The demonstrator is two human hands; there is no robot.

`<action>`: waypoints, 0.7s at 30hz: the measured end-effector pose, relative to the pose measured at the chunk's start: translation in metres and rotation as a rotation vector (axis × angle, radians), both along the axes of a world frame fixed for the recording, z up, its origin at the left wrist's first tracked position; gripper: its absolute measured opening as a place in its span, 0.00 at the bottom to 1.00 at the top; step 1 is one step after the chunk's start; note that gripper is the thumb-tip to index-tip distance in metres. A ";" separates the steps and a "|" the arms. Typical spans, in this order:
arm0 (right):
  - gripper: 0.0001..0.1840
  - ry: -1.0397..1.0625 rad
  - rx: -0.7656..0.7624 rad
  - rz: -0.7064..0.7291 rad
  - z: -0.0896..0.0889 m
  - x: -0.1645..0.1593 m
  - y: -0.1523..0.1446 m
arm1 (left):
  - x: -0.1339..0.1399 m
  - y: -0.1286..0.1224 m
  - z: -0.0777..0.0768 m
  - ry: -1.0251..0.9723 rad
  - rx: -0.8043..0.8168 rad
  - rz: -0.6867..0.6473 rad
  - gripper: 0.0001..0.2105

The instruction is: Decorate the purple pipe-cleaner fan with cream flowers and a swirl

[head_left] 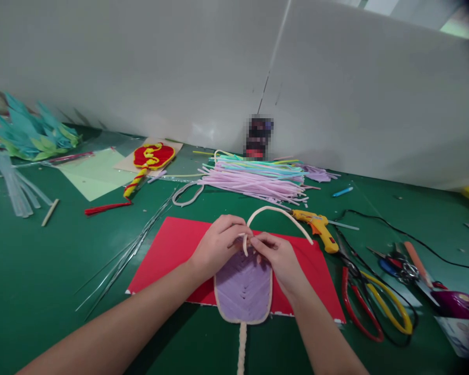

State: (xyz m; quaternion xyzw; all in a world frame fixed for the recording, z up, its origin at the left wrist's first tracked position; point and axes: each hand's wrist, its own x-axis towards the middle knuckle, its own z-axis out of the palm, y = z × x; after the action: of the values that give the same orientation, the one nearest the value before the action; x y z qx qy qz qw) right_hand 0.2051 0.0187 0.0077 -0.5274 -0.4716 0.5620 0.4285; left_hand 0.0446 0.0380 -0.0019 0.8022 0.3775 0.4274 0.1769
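A purple fan-shaped piece [243, 291] with a cream edging and a twisted cream handle [241, 348] lies over a red sheet [180, 252]. At its top edge, my left hand [223, 242] and my right hand [275, 255] meet, fingers pinched around a cream pipe cleaner [281, 209]. The pipe cleaner's long free end arches up and right, and its short end hangs down between my hands. My fingertips partly hide the top of the purple piece, so the exact contact there does not show.
Behind lies a pile of pastel pipe cleaners [254, 179]. A yellow glue gun [318, 229], pliers [359, 297] and scissors [406, 268] lie to the right. Thin wires [135, 247], glue sticks [17, 187] and a red-and-yellow fan [154, 156] are to the left.
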 end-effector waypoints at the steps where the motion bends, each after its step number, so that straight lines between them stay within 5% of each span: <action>1: 0.12 -0.002 0.001 -0.004 0.000 0.000 0.000 | 0.000 0.000 0.000 0.003 0.011 -0.001 0.05; 21: 0.15 0.076 -0.098 0.019 0.000 0.003 0.001 | -0.001 0.002 -0.004 0.013 0.063 -0.012 0.06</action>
State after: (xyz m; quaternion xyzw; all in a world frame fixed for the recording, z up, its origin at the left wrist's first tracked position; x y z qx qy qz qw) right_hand 0.2083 0.0201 0.0073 -0.5217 -0.4318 0.6080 0.4144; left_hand 0.0437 0.0396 -0.0059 0.8124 0.3601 0.4329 0.1515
